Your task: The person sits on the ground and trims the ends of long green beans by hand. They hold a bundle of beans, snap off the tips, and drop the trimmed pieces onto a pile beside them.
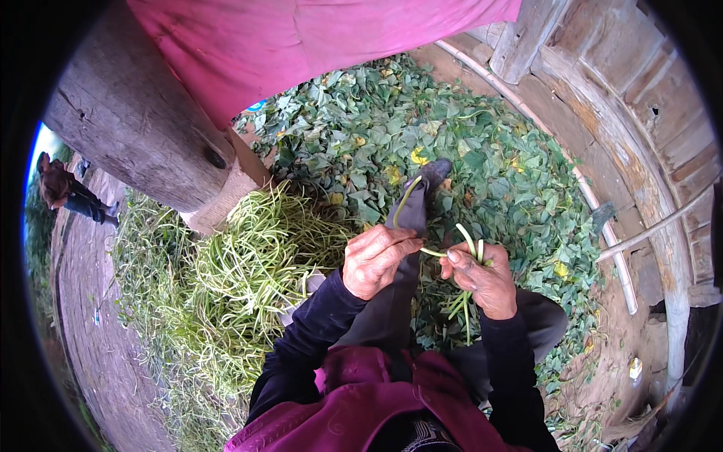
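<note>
Near the middle of the view, my left hand (379, 261) pinches a thin green plant stem (408, 198) between thumb and fingers; part of it sticks up past the knuckles. A length of stem runs across from there to my right hand (480, 277), whose thumb and fingers close on several green stems (467, 311) that poke out above and below the fist. Under both hands spreads a deep layer of green, partly yellowed leaves (361, 135). A tangled heap of pale green stems (248, 254) lies left of my left hand.
A thick wooden post (141, 107) on a stone base (226, 195) rises at upper left, beside a hanging pink cloth (327, 39). A pole (599, 226) and a plank wall (638, 68) border the leaves at right. A plastic bottle (635, 370) lies lower right. Another person (70, 189) stands far left.
</note>
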The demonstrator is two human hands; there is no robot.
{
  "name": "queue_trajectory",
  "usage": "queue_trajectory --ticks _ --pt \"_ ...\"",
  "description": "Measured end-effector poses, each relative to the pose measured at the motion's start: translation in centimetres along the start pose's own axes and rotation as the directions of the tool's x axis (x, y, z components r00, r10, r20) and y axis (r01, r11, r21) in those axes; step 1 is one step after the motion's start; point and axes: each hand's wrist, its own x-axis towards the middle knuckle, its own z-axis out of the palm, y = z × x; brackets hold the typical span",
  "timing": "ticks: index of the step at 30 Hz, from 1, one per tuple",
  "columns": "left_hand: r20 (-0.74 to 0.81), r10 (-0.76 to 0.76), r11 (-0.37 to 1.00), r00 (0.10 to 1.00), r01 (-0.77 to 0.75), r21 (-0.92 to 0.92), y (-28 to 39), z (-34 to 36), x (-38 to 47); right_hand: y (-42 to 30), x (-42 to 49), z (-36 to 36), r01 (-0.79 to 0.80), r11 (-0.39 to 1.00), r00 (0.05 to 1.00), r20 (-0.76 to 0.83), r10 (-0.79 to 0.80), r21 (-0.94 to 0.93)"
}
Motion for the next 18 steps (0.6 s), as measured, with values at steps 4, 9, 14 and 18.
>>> queue_trajectory --ticks 4,9,14,18 --pt "0.013 0.074 0.996 0.997 -0.074 0.048 -0.2 -0.2 -0.2 -0.3 0.3 -0.2 -0.043 0.998 0.996 0.070 0.046 -0.043" --pt "-0.009 0.050 0.998 0.999 -0.049 0.050 -0.2 0.2 -0.8 0.6 0.8 -0.1 -0.066 0.993 0.994 0.097 0.057 0.094" --pt "-0.032 -0.300 0.919 0.953 0.280 -0.277 1.6 2.6 -2.0 1.6 1.0 1.0 0.013 0.957 1.000 0.014 -0.017 0.289" --pt "0.283 -0.657 0.215 0.698 0.534 -0.817 1.9 3.2 -2.6 1.6 0.9 1.0 0.019 0.968 1.000 -0.018 -0.015 0.252"
